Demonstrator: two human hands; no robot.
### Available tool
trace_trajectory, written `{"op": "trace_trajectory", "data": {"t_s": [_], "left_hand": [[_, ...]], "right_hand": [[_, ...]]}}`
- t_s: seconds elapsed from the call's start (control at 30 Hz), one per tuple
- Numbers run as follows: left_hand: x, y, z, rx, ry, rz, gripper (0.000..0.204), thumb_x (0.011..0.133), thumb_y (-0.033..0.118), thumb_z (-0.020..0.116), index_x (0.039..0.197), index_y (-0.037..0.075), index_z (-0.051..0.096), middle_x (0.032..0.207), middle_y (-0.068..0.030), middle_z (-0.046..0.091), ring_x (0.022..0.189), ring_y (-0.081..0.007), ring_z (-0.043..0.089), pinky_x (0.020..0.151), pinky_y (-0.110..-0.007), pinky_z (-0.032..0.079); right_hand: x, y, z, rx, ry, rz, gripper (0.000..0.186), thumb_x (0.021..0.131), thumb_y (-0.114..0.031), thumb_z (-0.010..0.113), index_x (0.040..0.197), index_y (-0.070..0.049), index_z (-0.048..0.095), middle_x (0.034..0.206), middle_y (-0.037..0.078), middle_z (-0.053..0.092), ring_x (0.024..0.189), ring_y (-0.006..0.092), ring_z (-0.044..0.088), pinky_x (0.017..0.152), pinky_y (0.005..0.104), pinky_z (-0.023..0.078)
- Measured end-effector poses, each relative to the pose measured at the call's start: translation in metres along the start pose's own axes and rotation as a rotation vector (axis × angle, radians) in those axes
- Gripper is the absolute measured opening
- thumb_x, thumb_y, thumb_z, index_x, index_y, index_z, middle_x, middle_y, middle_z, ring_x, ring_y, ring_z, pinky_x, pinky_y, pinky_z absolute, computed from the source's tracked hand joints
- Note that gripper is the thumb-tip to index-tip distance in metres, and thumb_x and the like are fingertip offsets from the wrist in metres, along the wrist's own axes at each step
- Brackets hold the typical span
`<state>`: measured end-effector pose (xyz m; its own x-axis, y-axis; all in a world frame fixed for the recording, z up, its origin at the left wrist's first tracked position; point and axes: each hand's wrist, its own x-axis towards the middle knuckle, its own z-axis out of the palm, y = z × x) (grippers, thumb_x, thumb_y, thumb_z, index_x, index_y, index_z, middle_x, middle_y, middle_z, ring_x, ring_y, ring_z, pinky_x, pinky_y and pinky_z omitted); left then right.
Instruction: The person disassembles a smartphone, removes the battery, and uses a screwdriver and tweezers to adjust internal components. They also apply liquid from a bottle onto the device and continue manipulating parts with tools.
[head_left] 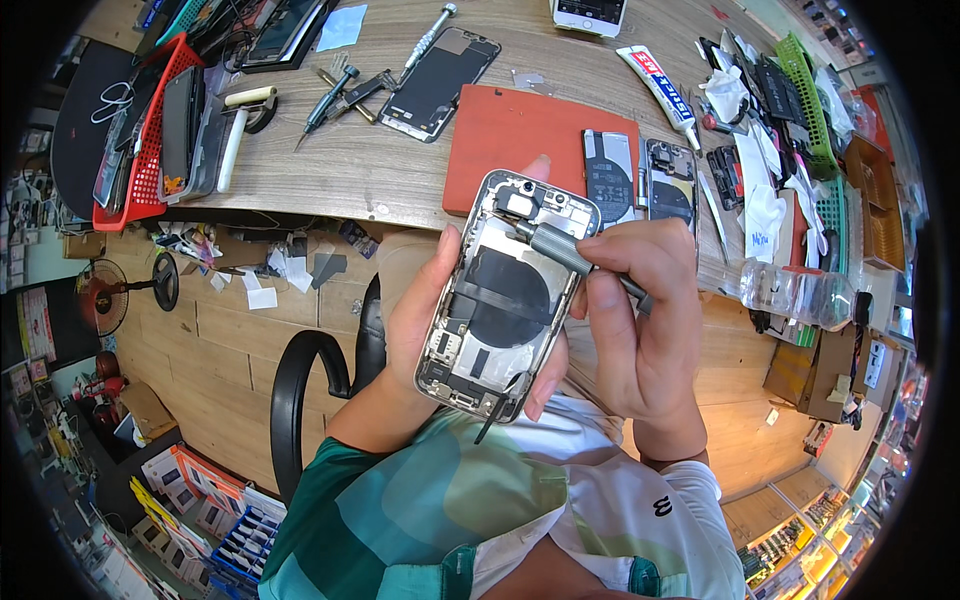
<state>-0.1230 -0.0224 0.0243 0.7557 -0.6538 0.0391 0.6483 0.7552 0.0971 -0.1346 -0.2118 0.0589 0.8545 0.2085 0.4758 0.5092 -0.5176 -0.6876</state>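
While left hand cradles opened phone by its sides, right hand's fingers pinch knurled screwdriver; phone likely light, stiff, fragile inside; best held by rim.

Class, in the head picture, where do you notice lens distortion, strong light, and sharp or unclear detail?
Head view: black rounded border, with crowded goods warped along the right rim, too small to identify; head view: warm orange light on the floor at right; head view: opened phone and right hand reasonably sharp.
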Motion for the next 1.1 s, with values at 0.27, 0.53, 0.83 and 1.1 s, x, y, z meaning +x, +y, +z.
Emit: {"op": "trace_trajectory", "data": {"t_s": [0.27,0.53,0.83,1.1], "left_hand": [[-0.0004,0.0009,0.0026,0.071,0.027,-0.030,0.082,0.112,0.067,0.027,0.175,0.027,-0.006,0.124,-0.0294,0.064,0.066,-0.0434,0.068,0.050,-0.047,0.057],[-0.0007,0.0013,0.0032,0.037,0.027,-0.015,0.081,0.112,0.067,0.026,0.175,0.027,-0.006,0.120,-0.0285,0.064,0.066,-0.0434,0.068,0.050,-0.048,0.058],[-0.0013,0.0025,0.0008,0.089,0.026,-0.040,0.082,0.112,0.067,0.029,0.175,0.027,-0.005,0.124,-0.0284,0.063,0.066,-0.0437,0.068,0.051,-0.048,0.058],[0.0008,-0.0008,-0.0012,0.042,-0.007,-0.008,0.082,0.112,0.067,0.029,0.175,0.026,-0.005,0.124,-0.0280,0.063,0.064,-0.0436,0.068,0.051,-0.048,0.058]], "right_hand": [[0.0024,-0.0007,0.0026,-0.016,0.047,-0.003,0.034,0.091,-0.005,0.077,0.124,-0.007,0.068,0.099,0.009,0.067,0.086,0.0292,0.059,0.079,0.0431,0.039],[0.0051,0.0025,0.0027,-0.053,0.049,-0.088,0.037,0.089,-0.004,0.079,0.123,-0.008,0.068,0.099,0.008,0.067,0.087,0.0281,0.058,0.078,0.0416,0.038],[0.0039,0.0016,-0.0019,-0.052,0.013,-0.073,0.033,0.089,0.001,0.075,0.120,-0.008,0.068,0.101,0.008,0.068,0.087,0.0276,0.058,0.079,0.0417,0.037],[0.0011,0.0039,-0.0034,-0.016,0.021,-0.068,0.031,0.089,0.003,0.073,0.118,-0.007,0.068,0.102,0.009,0.069,0.087,0.0275,0.059,0.080,0.0414,0.038]]}}
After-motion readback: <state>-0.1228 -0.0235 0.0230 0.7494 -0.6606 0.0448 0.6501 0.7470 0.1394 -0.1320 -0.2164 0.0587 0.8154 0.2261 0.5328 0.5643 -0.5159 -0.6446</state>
